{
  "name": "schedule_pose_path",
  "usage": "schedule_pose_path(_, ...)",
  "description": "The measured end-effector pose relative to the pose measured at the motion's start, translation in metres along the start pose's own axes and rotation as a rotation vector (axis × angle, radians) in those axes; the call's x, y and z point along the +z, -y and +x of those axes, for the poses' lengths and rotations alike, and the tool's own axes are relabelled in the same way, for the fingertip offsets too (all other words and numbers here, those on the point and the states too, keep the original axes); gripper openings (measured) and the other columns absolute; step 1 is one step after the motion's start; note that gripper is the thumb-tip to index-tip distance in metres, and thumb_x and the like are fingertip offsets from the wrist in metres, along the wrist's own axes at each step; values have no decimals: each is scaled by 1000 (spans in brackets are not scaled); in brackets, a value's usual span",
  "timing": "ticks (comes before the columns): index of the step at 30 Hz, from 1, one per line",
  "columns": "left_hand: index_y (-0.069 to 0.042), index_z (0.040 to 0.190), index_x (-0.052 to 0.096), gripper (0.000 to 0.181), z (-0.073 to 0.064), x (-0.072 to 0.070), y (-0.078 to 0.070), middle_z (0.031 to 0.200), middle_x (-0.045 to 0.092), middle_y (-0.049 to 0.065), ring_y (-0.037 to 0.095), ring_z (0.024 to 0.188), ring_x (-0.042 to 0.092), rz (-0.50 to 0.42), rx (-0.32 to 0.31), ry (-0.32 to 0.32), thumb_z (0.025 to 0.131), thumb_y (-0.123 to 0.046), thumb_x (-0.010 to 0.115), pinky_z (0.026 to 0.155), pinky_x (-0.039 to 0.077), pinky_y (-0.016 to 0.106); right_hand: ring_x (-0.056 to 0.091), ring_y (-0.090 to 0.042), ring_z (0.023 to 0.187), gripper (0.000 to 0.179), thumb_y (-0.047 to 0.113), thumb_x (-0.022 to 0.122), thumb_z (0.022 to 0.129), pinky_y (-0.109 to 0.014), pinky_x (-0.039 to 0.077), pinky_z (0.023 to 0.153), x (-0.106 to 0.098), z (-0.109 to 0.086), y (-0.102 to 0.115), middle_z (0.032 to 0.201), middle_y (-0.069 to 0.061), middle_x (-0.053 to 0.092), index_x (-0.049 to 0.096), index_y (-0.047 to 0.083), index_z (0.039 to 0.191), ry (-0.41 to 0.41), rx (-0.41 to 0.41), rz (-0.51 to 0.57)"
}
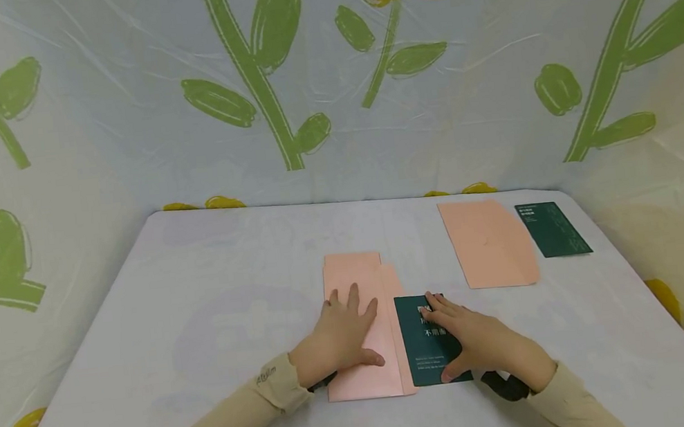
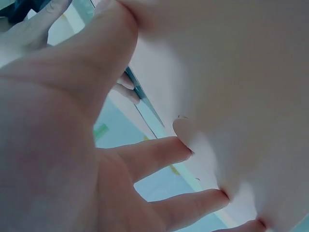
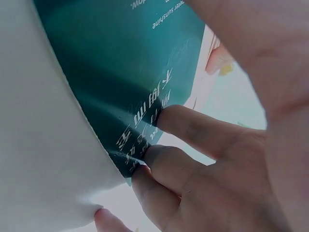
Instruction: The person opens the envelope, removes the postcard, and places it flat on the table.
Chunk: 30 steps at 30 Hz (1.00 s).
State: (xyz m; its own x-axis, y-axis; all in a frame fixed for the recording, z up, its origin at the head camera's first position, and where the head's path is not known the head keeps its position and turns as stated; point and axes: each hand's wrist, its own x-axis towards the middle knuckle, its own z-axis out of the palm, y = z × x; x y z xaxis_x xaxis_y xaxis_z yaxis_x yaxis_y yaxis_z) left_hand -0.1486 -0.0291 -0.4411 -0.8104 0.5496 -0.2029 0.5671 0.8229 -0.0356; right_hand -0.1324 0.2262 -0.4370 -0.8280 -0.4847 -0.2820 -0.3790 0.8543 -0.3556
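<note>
A pink paper envelope [image 1: 360, 385] lies upright in the middle of the table, with a narrow strip of pink paper along its right side. My left hand [image 1: 343, 331] rests on it with fingers spread; in the left wrist view the fingertips press its pale surface. Right beside it, overlapping the pink strip's edge, lies a dark green card [image 1: 424, 344] with white printed characters. My right hand [image 1: 477, 338] rests on the card's right part, thumb near the bottom edge and fingers near the top. In the right wrist view, fingertips touch the printed face of the card [image 3: 120, 72].
A second pink envelope [image 1: 489, 243] lies at the back right of the white table [image 1: 231, 288]. Next to it, close to the right edge, is another green card [image 1: 553, 228]. A flower-patterned sheet [image 1: 147, 88] surrounds the table at the back and sides.
</note>
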Motion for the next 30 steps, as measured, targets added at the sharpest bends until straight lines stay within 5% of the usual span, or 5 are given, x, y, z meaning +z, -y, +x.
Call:
schedule_pose_path(10,-20,154,39,100,-14,7,-18,153,36,23,49,126,49,121,35,-11,77,-83,53,96,50,46,26,-41,146,108,46,92,60,-65,32,106,7,-30,-11,163,-15,21,44,9,150,18,36,53)
schedule_pose_path(18,-23,152,42,101,-24,11,-36,149,41,23,48,119,56,216,55,-63,74,-88,46,89,53,43,27,-43,144,112,51,92,55,-66,39,99,13,-56,-23,162,-17,23,46,9,149,5,90,69)
schedule_pose_path(30,-30,151,43,98,-29,13,-59,151,43,13,43,122,56,333,82,-89,74,-91,35,82,55,36,22,-47,144,114,45,94,54,-70,22,106,15,-83,-51,162,-19,18,43,9,150,21,203,167)
